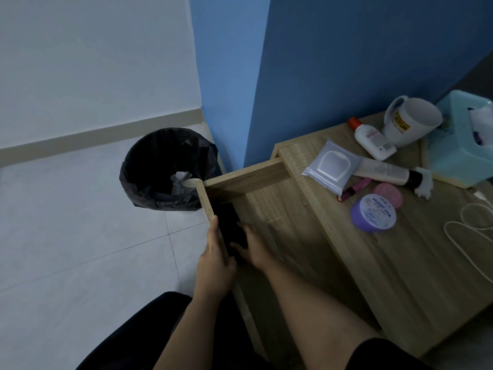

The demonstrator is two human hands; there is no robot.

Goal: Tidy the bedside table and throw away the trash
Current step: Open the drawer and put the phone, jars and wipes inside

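Observation:
The wooden bedside table has its drawer pulled out to the left. My left hand is closed over the top edge of the drawer's front panel. My right hand reaches inside the drawer, fingers spread against a black object; I cannot make out a grip. On the tabletop lie a wipes pack, a white bottle with an orange cap, a cream tube, a pink lipstick, a pink jar and a purple jar. A black-lined trash bin holds crumpled tissue.
A white mug and a teal tissue box stand at the back of the table against the blue wall. A white cable coils at the right edge. The bin stands on the white tiled floor beside the drawer's far corner.

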